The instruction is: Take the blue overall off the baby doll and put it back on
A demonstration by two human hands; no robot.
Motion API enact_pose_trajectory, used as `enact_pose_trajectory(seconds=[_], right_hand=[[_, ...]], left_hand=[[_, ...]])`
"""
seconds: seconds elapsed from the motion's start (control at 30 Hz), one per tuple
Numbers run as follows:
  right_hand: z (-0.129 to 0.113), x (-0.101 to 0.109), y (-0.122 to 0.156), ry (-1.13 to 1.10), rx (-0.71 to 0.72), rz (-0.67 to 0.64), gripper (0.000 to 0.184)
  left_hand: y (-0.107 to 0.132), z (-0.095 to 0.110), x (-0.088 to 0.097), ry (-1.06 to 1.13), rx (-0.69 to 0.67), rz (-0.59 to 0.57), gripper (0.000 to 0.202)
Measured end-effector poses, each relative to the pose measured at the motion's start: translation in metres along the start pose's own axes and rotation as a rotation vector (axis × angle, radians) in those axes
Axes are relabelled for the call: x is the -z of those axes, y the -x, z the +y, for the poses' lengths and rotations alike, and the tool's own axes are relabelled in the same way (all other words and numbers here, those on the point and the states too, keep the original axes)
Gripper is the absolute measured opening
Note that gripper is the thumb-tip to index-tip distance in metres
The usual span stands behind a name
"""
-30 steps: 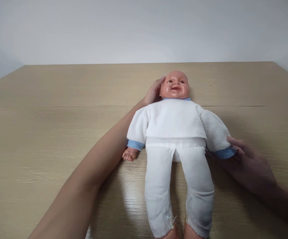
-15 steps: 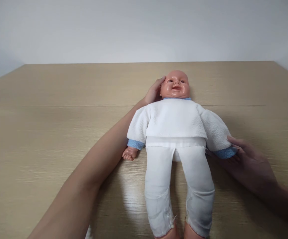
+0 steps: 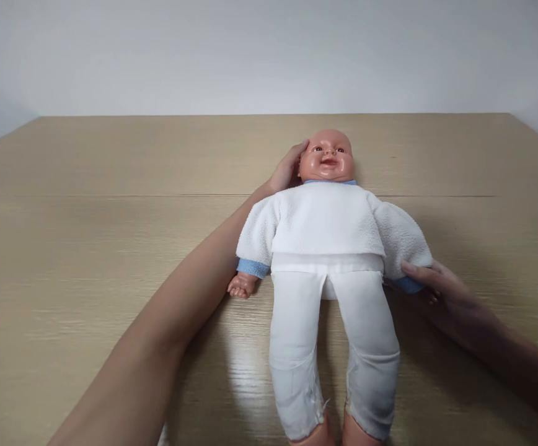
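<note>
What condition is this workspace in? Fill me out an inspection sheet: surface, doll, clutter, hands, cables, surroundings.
Surface: wood-grain table, crossed by a thin seam; glare towards the near edge.
Handled thing: doll lying face up, in a white top and white trousers; loose threads at one trouser hem; feet cut off by the frame.
Clutter: nothing seen.
Left hand: against the side of the doll's head.
Right hand: thumb on the nearer sleeve, by its blue cuff; other fingers mostly hidden.
Cables: nothing seen.
Surroundings: plain pale wall behind the table.
</note>
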State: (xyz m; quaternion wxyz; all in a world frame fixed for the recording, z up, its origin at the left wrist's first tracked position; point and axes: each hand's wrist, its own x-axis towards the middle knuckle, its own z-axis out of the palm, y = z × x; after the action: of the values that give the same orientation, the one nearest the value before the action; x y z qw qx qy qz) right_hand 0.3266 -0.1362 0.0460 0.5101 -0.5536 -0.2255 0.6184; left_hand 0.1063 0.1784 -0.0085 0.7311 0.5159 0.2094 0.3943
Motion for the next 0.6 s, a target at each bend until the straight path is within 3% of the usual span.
enact_pose_trajectory(seconds=[0.4, 0.6], right_hand=[[0.004, -0.001, -0.015, -0.003, 0.038, -0.045, 0.034], [0.002, -0.004, -0.013, 0.043, 0.033, -0.059, 0.033]], left_hand=[[0.007, 0.017, -0.018, 0.016, 0.006, 0.071, 0.048], [0.006, 0.015, -0.017, 0.027, -0.009, 0.086, 0.051]])
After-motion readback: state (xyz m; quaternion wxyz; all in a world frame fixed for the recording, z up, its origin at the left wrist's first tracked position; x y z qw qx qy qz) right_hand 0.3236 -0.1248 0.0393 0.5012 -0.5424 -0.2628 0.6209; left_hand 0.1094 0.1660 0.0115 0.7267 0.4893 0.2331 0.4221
